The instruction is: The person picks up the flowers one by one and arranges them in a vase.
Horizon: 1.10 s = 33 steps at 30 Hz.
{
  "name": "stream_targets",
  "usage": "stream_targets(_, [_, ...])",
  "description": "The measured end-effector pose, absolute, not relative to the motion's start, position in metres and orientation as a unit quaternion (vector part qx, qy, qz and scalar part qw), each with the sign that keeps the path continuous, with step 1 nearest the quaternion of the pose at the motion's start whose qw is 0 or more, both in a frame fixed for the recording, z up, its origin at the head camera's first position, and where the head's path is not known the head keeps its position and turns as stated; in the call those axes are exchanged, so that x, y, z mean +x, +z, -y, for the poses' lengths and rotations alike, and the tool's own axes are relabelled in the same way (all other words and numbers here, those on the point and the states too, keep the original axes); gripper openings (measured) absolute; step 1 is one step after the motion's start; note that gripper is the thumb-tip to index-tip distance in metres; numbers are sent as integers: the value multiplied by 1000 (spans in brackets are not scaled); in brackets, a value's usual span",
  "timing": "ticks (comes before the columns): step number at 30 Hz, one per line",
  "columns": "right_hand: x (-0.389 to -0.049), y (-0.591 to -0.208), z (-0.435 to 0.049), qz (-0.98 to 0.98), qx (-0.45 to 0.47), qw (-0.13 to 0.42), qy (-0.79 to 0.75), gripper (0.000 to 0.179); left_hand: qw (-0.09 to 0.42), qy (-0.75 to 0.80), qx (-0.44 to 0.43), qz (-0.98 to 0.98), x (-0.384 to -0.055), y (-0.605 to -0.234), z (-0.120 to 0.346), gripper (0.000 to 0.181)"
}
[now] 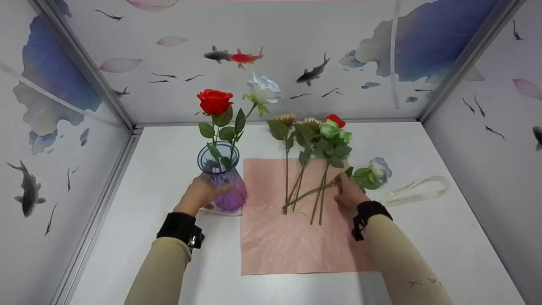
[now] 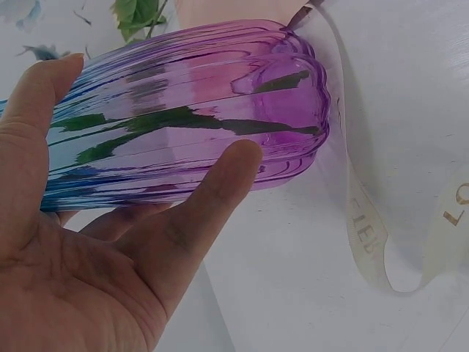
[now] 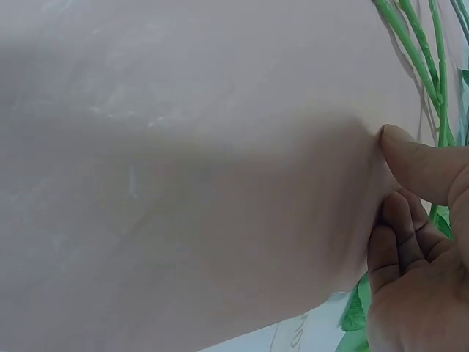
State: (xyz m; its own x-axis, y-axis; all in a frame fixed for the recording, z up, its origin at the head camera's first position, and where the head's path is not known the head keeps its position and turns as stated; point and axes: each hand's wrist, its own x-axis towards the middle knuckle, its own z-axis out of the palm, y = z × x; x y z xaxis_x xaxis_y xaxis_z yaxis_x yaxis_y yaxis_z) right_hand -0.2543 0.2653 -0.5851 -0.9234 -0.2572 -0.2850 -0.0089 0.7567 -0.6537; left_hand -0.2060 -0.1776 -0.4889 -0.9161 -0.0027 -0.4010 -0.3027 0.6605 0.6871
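My left hand point(image 1: 198, 195) holds a ribbed glass vase point(image 1: 230, 192), blue at the rim and purple below, its fingers and thumb around the side. Out of the vase rise a red rose point(image 1: 215, 102) and a white rose point(image 1: 264, 90). With thumb and fingers, my right hand point(image 1: 350, 193) pinches the stem of a pale blue rose point(image 1: 381, 170), which lies slantwise with its head to the right. Its stem crosses over the other stems. In the right wrist view, green stems point(image 3: 412, 48) pass behind the thumb, and the rose's head is out of sight.
A pink wrapping sheet point(image 1: 305, 250) lies flat on the white table point(image 1: 461, 254). On it lie yellow-centred flowers point(image 1: 312, 123), green-white roses point(image 1: 330, 129) and another red rose point(image 1: 335, 120). A printed ribbon point(image 1: 419, 195) is looped at right; another ribbon point(image 2: 363, 231) lies by the vase base.
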Motion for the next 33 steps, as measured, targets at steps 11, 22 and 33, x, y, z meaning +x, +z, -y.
stream_targets(11, [-254,-587,-265,-919,-58,181,-345,87,182,393,-84,-898,-206,-489,177,86])
stream_targets(22, [-253,-590,-265,-924,-50,172,-339,82,182,394,-83,-897,-206,-490,177,86])
stream_targets(33, [-249,-592,-269,-921,-38,164,-351,55,183,390,-84,-899,-206,-490,178,93])
